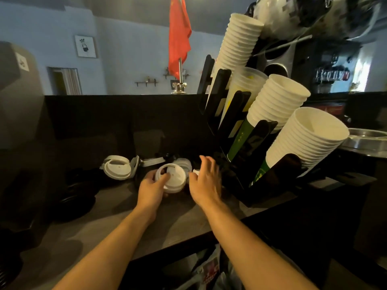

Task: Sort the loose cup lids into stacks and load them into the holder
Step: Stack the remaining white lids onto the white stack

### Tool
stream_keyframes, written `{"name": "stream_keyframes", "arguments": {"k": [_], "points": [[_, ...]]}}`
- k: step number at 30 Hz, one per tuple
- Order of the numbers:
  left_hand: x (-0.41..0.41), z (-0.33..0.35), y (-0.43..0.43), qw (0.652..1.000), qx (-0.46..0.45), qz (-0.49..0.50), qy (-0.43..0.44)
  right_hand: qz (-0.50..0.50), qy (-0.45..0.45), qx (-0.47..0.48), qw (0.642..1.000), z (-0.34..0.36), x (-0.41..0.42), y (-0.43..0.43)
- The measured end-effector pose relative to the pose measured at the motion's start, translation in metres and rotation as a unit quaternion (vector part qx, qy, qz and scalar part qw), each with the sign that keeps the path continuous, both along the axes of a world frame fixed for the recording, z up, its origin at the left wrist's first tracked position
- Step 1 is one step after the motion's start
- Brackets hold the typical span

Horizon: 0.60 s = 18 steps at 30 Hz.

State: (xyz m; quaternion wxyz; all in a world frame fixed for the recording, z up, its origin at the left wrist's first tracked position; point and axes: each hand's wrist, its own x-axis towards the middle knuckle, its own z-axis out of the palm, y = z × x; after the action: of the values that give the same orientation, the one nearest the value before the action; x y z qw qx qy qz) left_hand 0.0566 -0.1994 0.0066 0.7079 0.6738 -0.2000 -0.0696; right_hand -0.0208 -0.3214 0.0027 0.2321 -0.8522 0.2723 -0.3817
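As I look down from the near edge of the counter, both forearms reach up the frame toward the middle, where the work is. My left hand grips a white lid just left of centre: thumb laid across its top, fingers curled round the rim. It looks thick enough to be a few lids nested, so I judge it is being held level as the base of a stack.

My right hand, just beside it on the right, is wide open with the fingers spread, and it holds nothing. A small white edge shows by its thumb; I cannot tell whether they touch. I read this hand as the free one, fetching the next lid.

Further left, more loose white lids lie tipped against each other, and black lids sit in a dark heap at the left edge, not yet sorted.

Right of centre, the black holder leans back with paper cups filling its slots. I see no lids in it yet. Beyond, a red flag hangs at the top.
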Motion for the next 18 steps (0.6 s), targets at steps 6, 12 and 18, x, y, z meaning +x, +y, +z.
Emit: {"name": "stream_keyframes", "arguments": {"k": [6, 12, 18], "points": [[-0.002, -0.001, 0.004, 0.999, 0.001, 0.021, -0.036, -0.032, 0.131, -0.031, 0.990, -0.004, 0.004, 0.000], [-0.003, 0.002, 0.009, 0.999, -0.012, 0.053, 0.004, -0.019, 0.077, -0.028, 0.996, -0.004, 0.006, 0.005], [-0.001, -0.001, 0.009, 0.997, -0.030, 0.070, 0.014, -0.030, 0.131, -0.009, 0.991, -0.010, 0.008, -0.001]]}}
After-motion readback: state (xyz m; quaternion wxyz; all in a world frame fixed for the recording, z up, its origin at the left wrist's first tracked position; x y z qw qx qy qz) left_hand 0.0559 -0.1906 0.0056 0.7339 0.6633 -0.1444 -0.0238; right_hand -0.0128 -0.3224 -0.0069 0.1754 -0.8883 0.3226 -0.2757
